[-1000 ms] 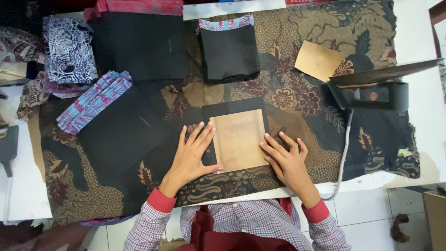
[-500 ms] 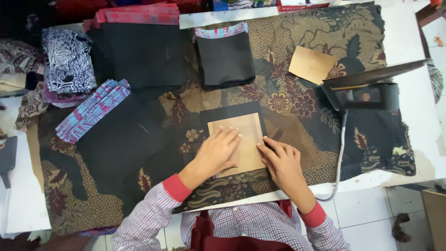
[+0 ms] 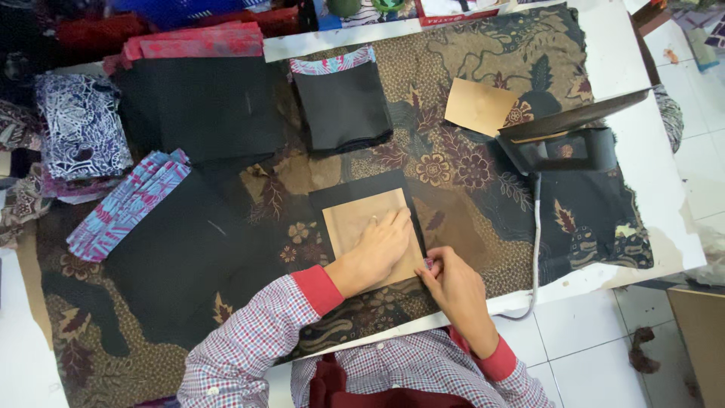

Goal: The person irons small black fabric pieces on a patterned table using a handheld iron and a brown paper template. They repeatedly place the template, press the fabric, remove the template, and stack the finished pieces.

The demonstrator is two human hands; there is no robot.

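A brown cardboard template [image 3: 359, 223] lies on a black fabric piece [image 3: 355, 193] in the middle of the patterned cloth-covered table [image 3: 468, 162]. My left hand [image 3: 377, 249] lies flat on the template, pressing it down. At the template's lower right corner my right hand [image 3: 445, 283] pinches the edge of the black fabric, fingers curled over it.
An electric iron [image 3: 570, 140] stands at the right with its cord running to the table's front edge. A second cardboard piece [image 3: 478, 106] lies beside it. Stacks of black fabric [image 3: 343, 102], [image 3: 200, 106] and patterned fabric bundles [image 3: 124, 204], [image 3: 79, 125] fill the back and left.
My left hand slid from the template's left side onto its middle. My right hand moved from lying flat at the right edge to gripping the fabric at the lower right corner.
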